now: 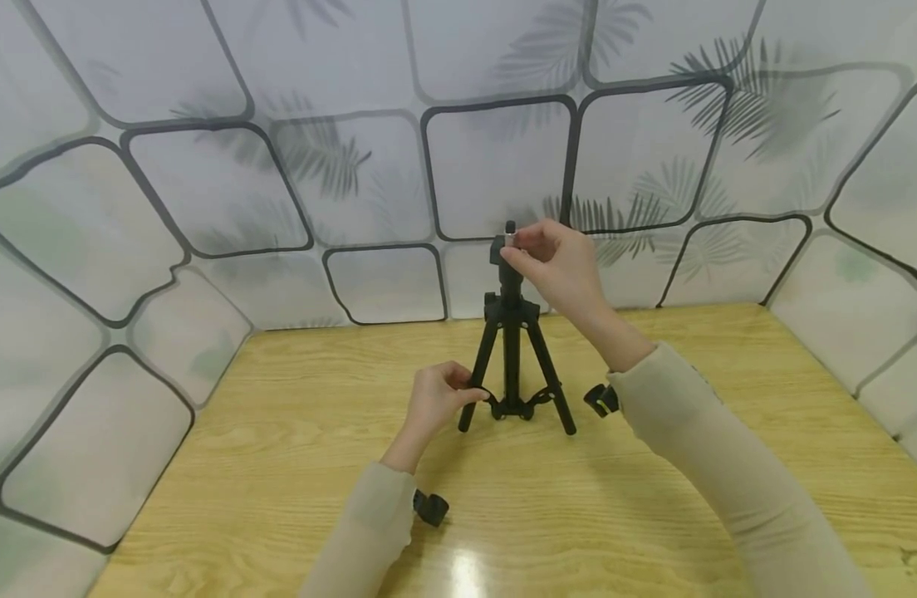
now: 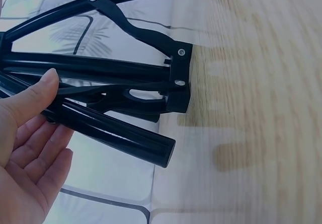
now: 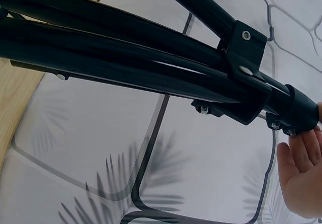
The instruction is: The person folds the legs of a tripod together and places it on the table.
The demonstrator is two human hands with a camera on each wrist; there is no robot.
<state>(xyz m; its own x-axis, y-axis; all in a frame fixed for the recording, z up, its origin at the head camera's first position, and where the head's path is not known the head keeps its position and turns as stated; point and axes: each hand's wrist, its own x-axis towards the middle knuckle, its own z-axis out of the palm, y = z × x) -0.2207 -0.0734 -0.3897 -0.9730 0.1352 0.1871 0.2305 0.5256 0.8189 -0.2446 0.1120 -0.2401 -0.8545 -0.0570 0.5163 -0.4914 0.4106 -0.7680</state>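
Observation:
A small black tripod stands upright on the wooden table with its legs spread. Near the foot of its left leg, my left hand pinches that leg between thumb and fingers. The left wrist view shows the thumb across the leg and the fingers behind it, beside the lower brace. Up at the tripod's head, my right hand grips the top part with thumb and fingertips. In the right wrist view the fingers touch the black collar at the top; most of the grip is cut off by the frame edge.
The wooden table reaches back to a pale wall covering with dark outlines and leaf prints, which also rises on both sides. Black wrist-worn devices show at the left sleeve and the right sleeve.

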